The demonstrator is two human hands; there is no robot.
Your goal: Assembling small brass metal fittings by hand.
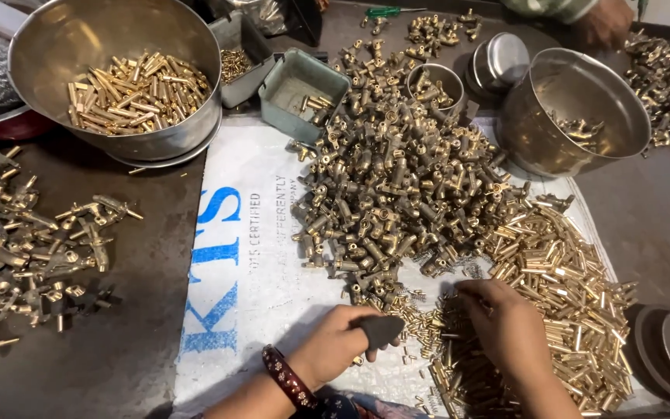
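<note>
Your left hand [343,341] pinches a dark tool [380,330] beside the pin heap [560,287] — your right hand [505,326], fingers curled, picks pins there; next, one pin singled out.

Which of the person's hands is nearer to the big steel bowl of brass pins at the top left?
Left. The left hand lies below and right of the steel bowl; the right hand rests farther right, on the brass tubes.

My left hand [335,341] grips a small dark block [380,330] on the white sack [250,264], while my right hand [505,326] presses fingers into the brass pins [560,264]. A heap of brass fittings [389,178] lies beyond, between two steel bowls [110,46] [575,109]. Another person's hand [606,22] works at the far edge.
</note>
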